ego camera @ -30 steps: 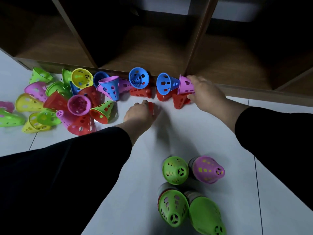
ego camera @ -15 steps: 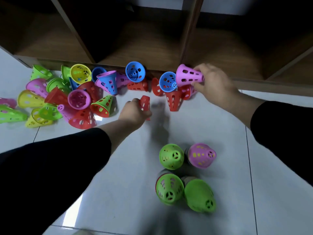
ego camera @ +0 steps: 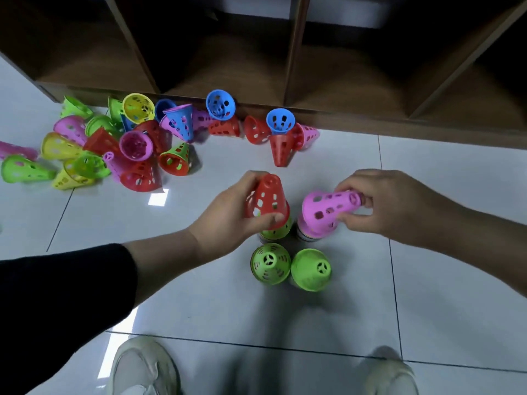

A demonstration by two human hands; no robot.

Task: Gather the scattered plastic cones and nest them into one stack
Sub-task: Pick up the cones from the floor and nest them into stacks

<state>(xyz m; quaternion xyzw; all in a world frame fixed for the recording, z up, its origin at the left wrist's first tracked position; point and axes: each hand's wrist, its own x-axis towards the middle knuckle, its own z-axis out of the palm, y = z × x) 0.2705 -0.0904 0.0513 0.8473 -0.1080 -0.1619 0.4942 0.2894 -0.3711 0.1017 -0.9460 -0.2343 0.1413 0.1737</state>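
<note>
My left hand (ego camera: pixel 228 215) grips a red cone (ego camera: pixel 268 199), held upright over a green-topped stack (ego camera: pixel 278 232) on the floor. My right hand (ego camera: pixel 390 203) holds a pink cone (ego camera: pixel 328 208) by its narrow end, tilted over a second stack (ego camera: pixel 309 236) just to the right. Two more stacks with green tops (ego camera: pixel 269 263) (ego camera: pixel 312 269) stand in front of these. Several loose cones in red, blue, pink, yellow and green lie in a pile (ego camera: pixel 114 143) at the left. A smaller group (ego camera: pixel 281 132) lies by the shelf base.
A dark wooden shelf unit (ego camera: pixel 288 81) with open compartments runs along the far side, its base against the cones. The floor is white tile (ego camera: pixel 442 195). My two shoes (ego camera: pixel 142 369) (ego camera: pixel 390 372) show at the bottom edge.
Both hands have pulled back from the shelf toward the stacks, the left carrying the red cone and the right carrying the pink cone. The view tilted down, bringing my shoes into sight.
</note>
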